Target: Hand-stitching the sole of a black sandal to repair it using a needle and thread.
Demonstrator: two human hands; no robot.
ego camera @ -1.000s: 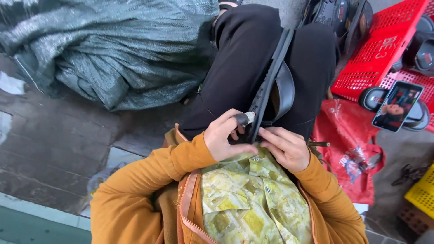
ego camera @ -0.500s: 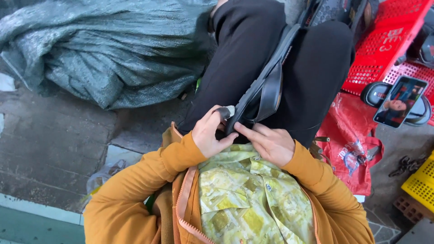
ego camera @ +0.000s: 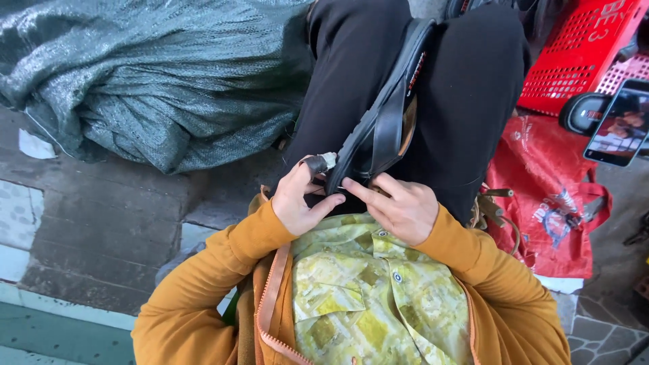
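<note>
One black sandal (ego camera: pixel 385 115), two hands (ego camera: pixel 304 203) (ego camera: pixel 399 206), one green sack (ego camera: pixel 149 81), one red bag (ego camera: pixel 547 196), one phone (ego camera: pixel 618 125).

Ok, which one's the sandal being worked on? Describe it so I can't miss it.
Start at the black trousers in the upper middle. The sandal lies along the lap between the knees, its near end at the left hand and right hand. It is a black, flat-soled sandal with a wide strap, unlike the red bag and red crate to the right.
</note>
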